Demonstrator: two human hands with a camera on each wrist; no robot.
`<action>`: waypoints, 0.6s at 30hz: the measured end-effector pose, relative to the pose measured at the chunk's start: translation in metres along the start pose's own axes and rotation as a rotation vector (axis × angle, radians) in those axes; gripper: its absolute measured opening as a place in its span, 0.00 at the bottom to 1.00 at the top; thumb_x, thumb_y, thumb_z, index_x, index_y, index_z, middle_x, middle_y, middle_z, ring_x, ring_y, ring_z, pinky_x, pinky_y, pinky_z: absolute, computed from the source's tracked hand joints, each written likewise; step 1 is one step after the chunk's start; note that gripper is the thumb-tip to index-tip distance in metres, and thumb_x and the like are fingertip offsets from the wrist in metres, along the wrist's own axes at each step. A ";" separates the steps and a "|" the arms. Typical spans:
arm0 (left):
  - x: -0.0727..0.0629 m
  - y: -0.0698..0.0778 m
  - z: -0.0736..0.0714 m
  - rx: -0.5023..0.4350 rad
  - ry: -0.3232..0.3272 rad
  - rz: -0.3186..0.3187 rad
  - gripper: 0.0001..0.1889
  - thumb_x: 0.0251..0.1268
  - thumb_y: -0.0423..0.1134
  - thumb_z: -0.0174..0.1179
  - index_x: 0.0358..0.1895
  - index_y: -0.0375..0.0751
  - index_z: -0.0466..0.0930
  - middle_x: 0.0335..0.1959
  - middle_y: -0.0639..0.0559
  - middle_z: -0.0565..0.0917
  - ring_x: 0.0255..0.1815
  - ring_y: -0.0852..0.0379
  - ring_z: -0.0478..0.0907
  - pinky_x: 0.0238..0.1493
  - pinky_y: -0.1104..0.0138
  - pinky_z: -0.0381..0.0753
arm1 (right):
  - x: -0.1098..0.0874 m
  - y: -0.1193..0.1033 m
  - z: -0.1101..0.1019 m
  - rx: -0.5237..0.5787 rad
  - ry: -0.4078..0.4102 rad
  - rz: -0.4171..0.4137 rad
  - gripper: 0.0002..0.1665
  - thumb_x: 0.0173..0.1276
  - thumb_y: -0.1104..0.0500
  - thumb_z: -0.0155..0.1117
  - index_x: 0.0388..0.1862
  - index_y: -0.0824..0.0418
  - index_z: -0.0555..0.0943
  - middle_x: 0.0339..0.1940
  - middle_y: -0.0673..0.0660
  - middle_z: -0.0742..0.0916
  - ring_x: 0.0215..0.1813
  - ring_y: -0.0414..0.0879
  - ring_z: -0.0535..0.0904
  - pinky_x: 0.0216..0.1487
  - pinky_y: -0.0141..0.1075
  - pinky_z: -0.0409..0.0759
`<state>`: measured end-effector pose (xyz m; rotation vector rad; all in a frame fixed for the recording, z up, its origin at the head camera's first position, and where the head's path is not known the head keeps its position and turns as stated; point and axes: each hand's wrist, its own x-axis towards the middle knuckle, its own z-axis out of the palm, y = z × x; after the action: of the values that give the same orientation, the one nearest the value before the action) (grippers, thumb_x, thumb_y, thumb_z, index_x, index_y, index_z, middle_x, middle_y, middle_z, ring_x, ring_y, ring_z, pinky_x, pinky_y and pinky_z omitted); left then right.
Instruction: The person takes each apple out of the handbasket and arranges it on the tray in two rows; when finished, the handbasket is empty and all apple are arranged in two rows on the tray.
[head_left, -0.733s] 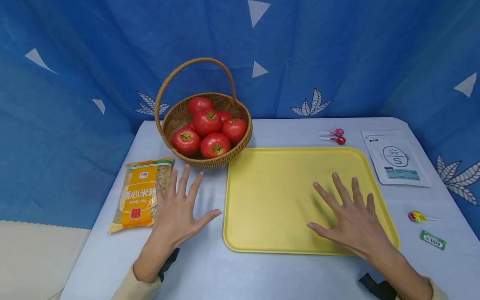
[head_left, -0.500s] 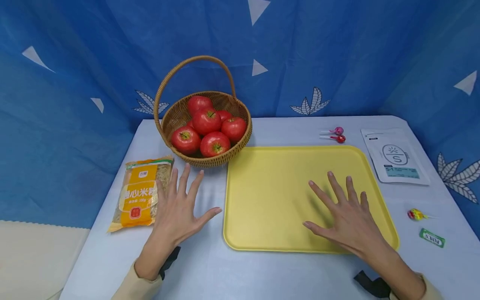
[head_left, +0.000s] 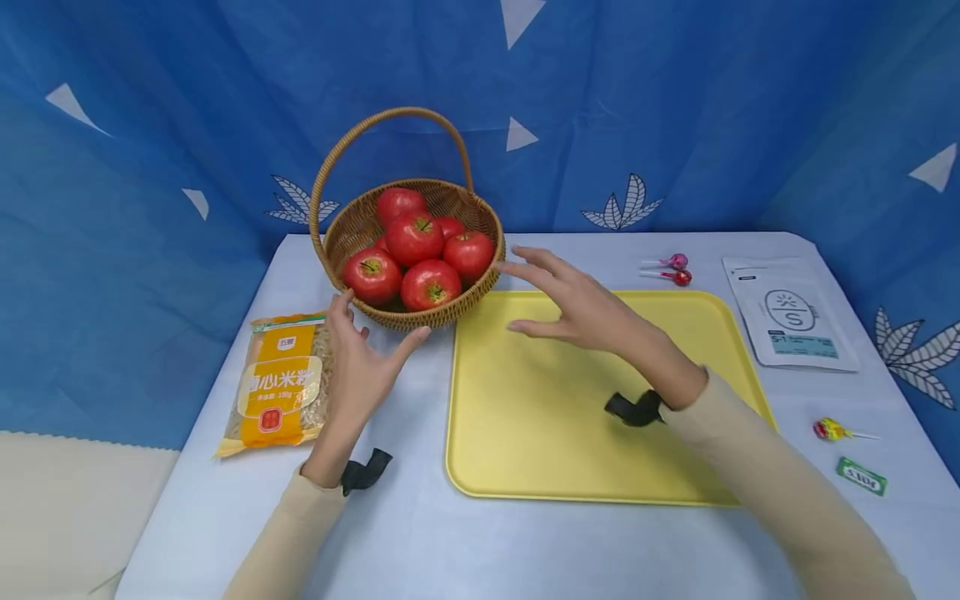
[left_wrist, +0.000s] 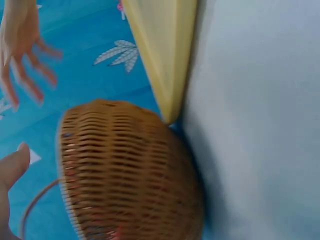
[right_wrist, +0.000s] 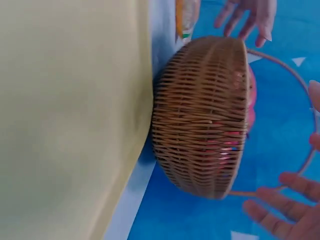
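A round wicker basket (head_left: 465,304) with a tall arched handle (head_left: 405,111) holds several red apples (head_left: 415,240). My left hand (head_left: 363,358) is at the basket's near left side, fingertips close to the rim and thumb pointing right. From the right, my right hand (head_left: 581,304) reaches toward the basket's rim with fingers spread and thumb apart below. Neither hand holds anything. In the right wrist view the woven wall of the basket (right_wrist: 200,115) fills the middle, with loosely spread fingers (right_wrist: 280,205) beside it.
A yellow tray (head_left: 540,450) lies beneath my right arm, its back left corner by the basket. An orange bag of rice noodles (head_left: 281,383) lies left. Toward the right are two lollipops (head_left: 678,271), a white pouch (head_left: 791,312), a yellow lollipop (head_left: 831,430) and a small green packet (head_left: 861,476).
Both hands have moved to the basket: the right one swung left and forward from over the tray, the left one forward beside the bag. The basket stays in place.
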<state>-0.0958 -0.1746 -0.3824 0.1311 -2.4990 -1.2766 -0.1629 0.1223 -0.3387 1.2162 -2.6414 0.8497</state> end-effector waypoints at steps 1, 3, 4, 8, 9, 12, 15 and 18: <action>0.003 -0.002 0.004 -0.035 0.008 -0.006 0.56 0.51 0.57 0.73 0.75 0.41 0.44 0.76 0.41 0.47 0.77 0.43 0.49 0.70 0.47 0.67 | 0.015 0.004 0.002 0.038 -0.007 -0.017 0.42 0.64 0.45 0.70 0.74 0.48 0.65 0.74 0.59 0.68 0.72 0.56 0.67 0.63 0.55 0.75; 0.008 -0.006 0.010 -0.091 0.033 -0.009 0.55 0.51 0.55 0.73 0.74 0.40 0.44 0.76 0.41 0.47 0.77 0.43 0.50 0.70 0.47 0.67 | 0.043 0.009 0.008 0.094 -0.022 -0.039 0.39 0.64 0.46 0.69 0.72 0.50 0.67 0.72 0.58 0.70 0.71 0.53 0.68 0.64 0.50 0.76; 0.010 -0.008 0.013 -0.121 0.047 -0.011 0.54 0.52 0.54 0.73 0.73 0.39 0.45 0.75 0.41 0.47 0.77 0.44 0.50 0.70 0.48 0.67 | 0.056 0.012 0.011 0.111 -0.024 -0.053 0.38 0.65 0.47 0.69 0.71 0.52 0.68 0.71 0.58 0.70 0.70 0.53 0.69 0.63 0.48 0.77; 0.015 -0.013 0.022 -0.183 0.085 -0.043 0.50 0.54 0.52 0.72 0.70 0.37 0.47 0.76 0.42 0.43 0.76 0.49 0.49 0.72 0.51 0.66 | 0.102 0.018 0.023 0.132 -0.026 -0.057 0.37 0.65 0.46 0.69 0.70 0.53 0.70 0.67 0.56 0.73 0.67 0.50 0.70 0.63 0.45 0.77; 0.016 -0.014 0.024 -0.196 0.090 -0.054 0.49 0.55 0.51 0.72 0.69 0.37 0.47 0.76 0.42 0.43 0.76 0.50 0.49 0.72 0.51 0.65 | 0.111 0.019 0.026 0.131 -0.023 -0.057 0.37 0.65 0.46 0.68 0.70 0.53 0.69 0.66 0.56 0.73 0.67 0.50 0.70 0.64 0.45 0.76; 0.018 -0.017 0.028 -0.216 0.099 -0.083 0.48 0.55 0.49 0.72 0.69 0.38 0.47 0.77 0.44 0.42 0.77 0.51 0.47 0.73 0.53 0.63 | 0.135 0.023 0.035 0.125 -0.033 -0.041 0.38 0.65 0.46 0.68 0.71 0.51 0.68 0.66 0.56 0.73 0.66 0.50 0.70 0.65 0.46 0.74; 0.020 -0.020 0.031 -0.235 0.104 -0.086 0.48 0.55 0.46 0.73 0.69 0.39 0.46 0.77 0.45 0.42 0.78 0.49 0.45 0.74 0.51 0.61 | 0.151 0.025 0.042 0.131 -0.073 -0.028 0.40 0.65 0.46 0.68 0.73 0.49 0.65 0.67 0.58 0.71 0.66 0.51 0.70 0.65 0.47 0.74; 0.020 -0.022 0.032 -0.248 0.106 -0.081 0.48 0.55 0.43 0.73 0.69 0.38 0.46 0.77 0.45 0.42 0.78 0.48 0.44 0.74 0.50 0.60 | 0.161 0.025 0.046 0.140 -0.125 0.005 0.43 0.64 0.46 0.69 0.75 0.47 0.62 0.69 0.58 0.69 0.67 0.51 0.69 0.66 0.47 0.74</action>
<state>-0.1271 -0.1672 -0.4125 0.2360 -2.2463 -1.5573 -0.2838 0.0033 -0.3363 1.3373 -2.7234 1.0060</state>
